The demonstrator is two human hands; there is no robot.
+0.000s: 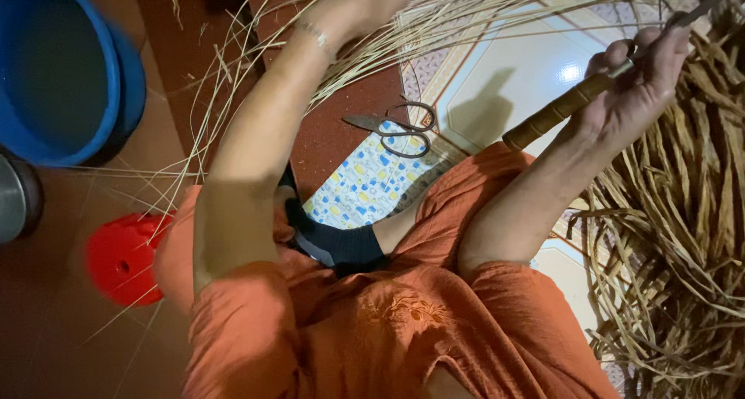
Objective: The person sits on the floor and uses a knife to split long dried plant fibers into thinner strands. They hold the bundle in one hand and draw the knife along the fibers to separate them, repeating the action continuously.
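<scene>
Biggest thing near you: the heap of flat, dry tan fibre strips (683,236), filling the 3 o'clock side from top to bottom. Next, the round blue plastic tub (62,65) at 10 o'clock, w/ a dull metal pot (15,201) just below it at the edge, only partly in view. A red round plastic lid w/ holes (120,258) sits at 8 o'clock by your knee.

The bundle of thin pale straw stems (466,11) fans across 12 o'clock, loose ends trailing down toward 9. Your left hand (357,7) is at 12 o'clock, on the bundle w/ stems running under it; it's blurred, so can't tell how far the fingers are curled or if they truly grip.

Your right hand (640,77), at 2 o'clock, is closed round the long tool w/ a brown ringed wooden handle (555,112): fingers wrapped over the metal shank, handle end sticking out toward centre.

Smallest: dark metal scissors (396,129), just above centre, blades closed, lying on the patterned floor mat (365,185), apart from both hands.
</scene>
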